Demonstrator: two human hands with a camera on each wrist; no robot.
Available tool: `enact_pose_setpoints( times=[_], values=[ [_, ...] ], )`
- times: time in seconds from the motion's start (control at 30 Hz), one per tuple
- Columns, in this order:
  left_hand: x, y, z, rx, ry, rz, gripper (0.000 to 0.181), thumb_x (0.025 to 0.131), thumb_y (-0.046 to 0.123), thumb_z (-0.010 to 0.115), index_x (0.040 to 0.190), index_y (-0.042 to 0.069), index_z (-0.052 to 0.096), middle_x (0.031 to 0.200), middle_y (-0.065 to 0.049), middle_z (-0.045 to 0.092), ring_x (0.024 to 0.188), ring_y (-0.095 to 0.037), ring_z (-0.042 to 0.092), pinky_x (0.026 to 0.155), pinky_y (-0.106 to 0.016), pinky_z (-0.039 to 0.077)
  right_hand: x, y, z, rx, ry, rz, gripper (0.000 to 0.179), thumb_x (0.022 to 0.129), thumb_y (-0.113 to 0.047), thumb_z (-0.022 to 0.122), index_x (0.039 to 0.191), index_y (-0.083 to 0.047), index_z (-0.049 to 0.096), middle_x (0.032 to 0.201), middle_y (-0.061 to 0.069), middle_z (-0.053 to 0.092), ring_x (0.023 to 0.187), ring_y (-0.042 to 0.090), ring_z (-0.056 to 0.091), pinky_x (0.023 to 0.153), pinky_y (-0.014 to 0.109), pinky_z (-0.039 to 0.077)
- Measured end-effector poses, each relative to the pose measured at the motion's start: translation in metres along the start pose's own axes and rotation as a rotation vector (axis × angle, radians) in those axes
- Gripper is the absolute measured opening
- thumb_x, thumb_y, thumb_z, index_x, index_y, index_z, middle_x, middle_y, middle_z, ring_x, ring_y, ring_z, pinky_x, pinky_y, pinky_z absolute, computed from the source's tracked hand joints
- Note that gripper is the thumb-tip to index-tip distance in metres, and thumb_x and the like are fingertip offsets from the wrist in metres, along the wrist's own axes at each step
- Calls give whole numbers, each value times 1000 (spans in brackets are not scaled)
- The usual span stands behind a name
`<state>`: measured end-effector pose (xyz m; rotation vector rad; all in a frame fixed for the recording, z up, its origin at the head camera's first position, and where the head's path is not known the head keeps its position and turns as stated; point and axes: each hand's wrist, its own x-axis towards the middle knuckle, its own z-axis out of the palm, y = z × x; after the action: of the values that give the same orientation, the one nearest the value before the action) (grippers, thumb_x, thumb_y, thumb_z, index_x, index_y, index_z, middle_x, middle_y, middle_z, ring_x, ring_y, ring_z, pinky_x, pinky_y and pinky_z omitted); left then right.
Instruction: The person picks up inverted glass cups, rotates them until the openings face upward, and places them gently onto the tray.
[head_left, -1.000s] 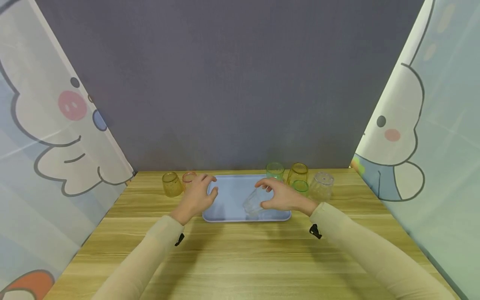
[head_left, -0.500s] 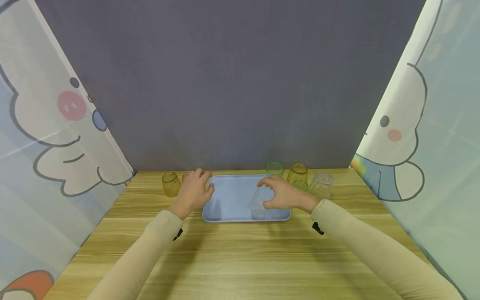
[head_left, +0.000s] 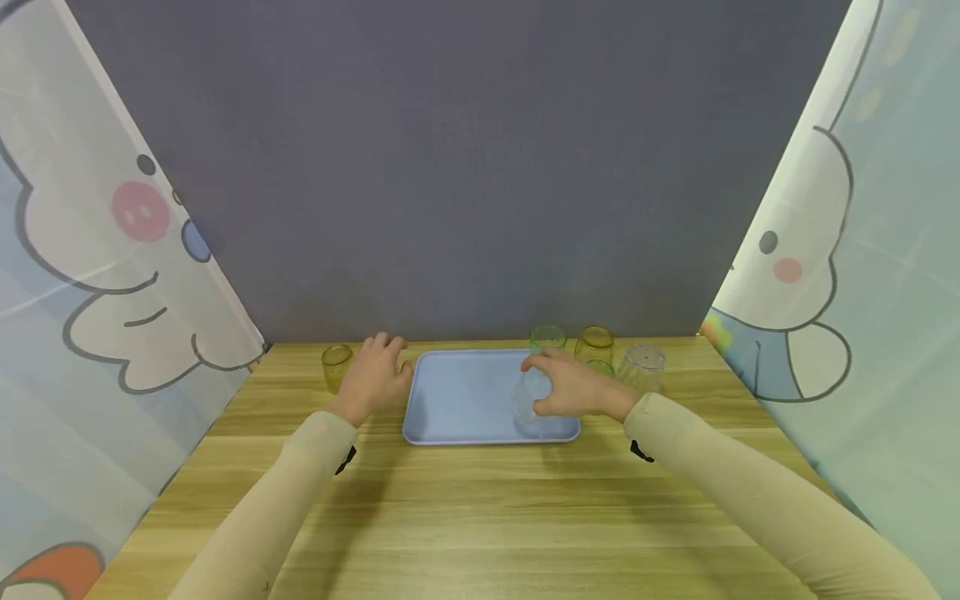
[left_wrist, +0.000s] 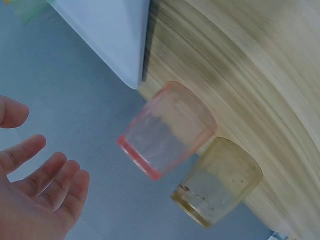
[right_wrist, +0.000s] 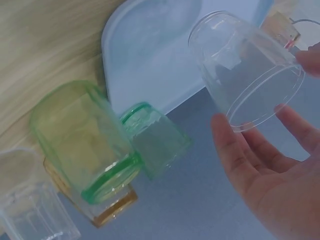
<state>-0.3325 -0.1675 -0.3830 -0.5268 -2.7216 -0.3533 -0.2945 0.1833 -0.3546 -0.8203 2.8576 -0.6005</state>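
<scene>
My right hand (head_left: 573, 387) holds a clear drinking glass (head_left: 527, 407) between thumb and fingers above the right part of the pale blue tray (head_left: 465, 396). In the right wrist view the fingertips sit around one end of this clear glass (right_wrist: 245, 70), which is tilted. My left hand (head_left: 373, 379), fingers loosely bent and holding nothing, is left of the tray. Nearest to it is a pink glass (left_wrist: 167, 131), hidden behind the hand in the head view. Beside the pink one stands an amber glass (left_wrist: 220, 182); the left wrist view shows both apart from the fingers.
Right of the tray stand a bluish-green glass (head_left: 547, 337), an amber glass (head_left: 597, 342), a light green glass (head_left: 602, 367) and a clear glass (head_left: 642, 367), close together. A grey panel (head_left: 465, 167) rises behind the wooden table (head_left: 450, 517).
My left hand has moved left, from the tray's left edge to in front of the pink glass. The right hand has shifted slightly right; the clear glass in it has moved right and turned more upright.
</scene>
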Motion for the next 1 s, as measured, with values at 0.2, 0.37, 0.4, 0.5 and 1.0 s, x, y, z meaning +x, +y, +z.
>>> enact_pose_setpoints(
  times=[0.2, 0.37, 0.4, 0.5, 1.0],
  values=[
    [1, -4, -3, 31, -9, 10, 37, 98, 22, 57, 127, -1, 62, 122, -22, 59, 108, -41, 56, 88, -55, 49, 0, 2, -7, -28, -7, 1, 63, 80, -25, 73, 140, -13, 57, 146, 19, 47, 130, 39, 50, 95, 54, 49],
    [2, -5, -2, 47, -6, 20, 37, 98, 21, 58, 127, -2, 63, 121, -23, 59, 107, -42, 56, 84, -56, 51, 2, 6, -12, -53, -5, -2, 64, 79, -24, 74, 139, -10, 57, 143, 20, 48, 127, 39, 52, 96, 53, 49],
    [3, -5, -2, 56, -9, 21, 37, 98, 20, 58, 127, -2, 63, 121, -23, 59, 107, -42, 56, 84, -56, 51, 2, 6, -12, -64, -5, -1, 64, 79, -24, 74, 139, -10, 57, 143, 20, 49, 127, 40, 52, 96, 53, 49],
    [5, -6, -2, 93, -33, 21, 37, 99, 20, 58, 129, -2, 61, 121, -22, 58, 108, -41, 55, 86, -57, 49, 4, 8, -15, -85, -8, 7, 63, 80, -25, 73, 140, -10, 58, 142, 21, 49, 128, 43, 50, 97, 56, 48],
    [11, -6, -4, 225, -119, -4, 38, 99, 25, 58, 129, 2, 59, 121, -22, 56, 110, -40, 52, 91, -57, 46, 9, 12, -17, -141, 1, 43, 60, 83, -28, 72, 139, -11, 58, 140, 20, 51, 128, 44, 48, 97, 58, 47]
  ],
)
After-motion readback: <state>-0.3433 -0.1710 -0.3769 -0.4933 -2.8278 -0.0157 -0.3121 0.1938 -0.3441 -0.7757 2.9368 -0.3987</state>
